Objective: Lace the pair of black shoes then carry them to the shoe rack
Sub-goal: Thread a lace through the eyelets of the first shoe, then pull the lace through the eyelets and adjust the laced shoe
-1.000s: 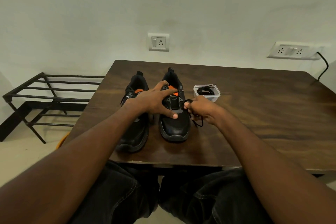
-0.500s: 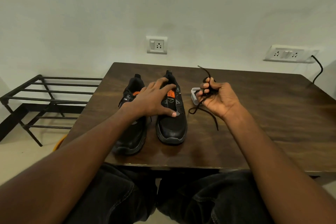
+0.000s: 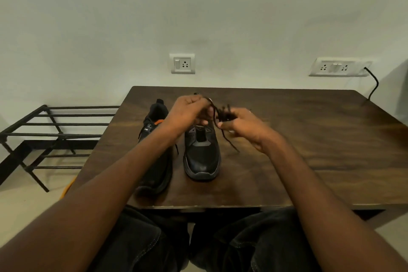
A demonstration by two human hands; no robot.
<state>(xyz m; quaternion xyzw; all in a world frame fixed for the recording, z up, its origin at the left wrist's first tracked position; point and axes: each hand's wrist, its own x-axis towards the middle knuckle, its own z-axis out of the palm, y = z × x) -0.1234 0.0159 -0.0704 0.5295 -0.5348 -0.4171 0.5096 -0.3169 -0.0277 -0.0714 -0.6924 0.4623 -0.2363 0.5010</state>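
1. Head cam looked down at a dark wood table (image 3: pixel 309 150) with two black shoes side by side, toes pointing at the person.
2. Left shoe (image 3: pixel 155 157) sat at about 7 o'clock from the hands, partly hidden behind the left forearm, with a bit of orange showing at the tongue.
3. Right shoe (image 3: pixel 202 152) was just beside it, directly under the hands, no lace in the eyelets that showed.
4. Left hand (image 3: pixel 187 112) was raised above the right shoe, fingers curled and pinching a black lace (image 3: pixel 217 115).
5. Right hand (image 3: pixel 245 126) was at 3 o'clock from the left one, close by, fingers curled around a bunched part of the same lace. One loose end hung down toward the table at 6 o'clock.
6. Rack (image 3: pixel 50 134), black metal, stood on the floor at 9 o'clock from the table.
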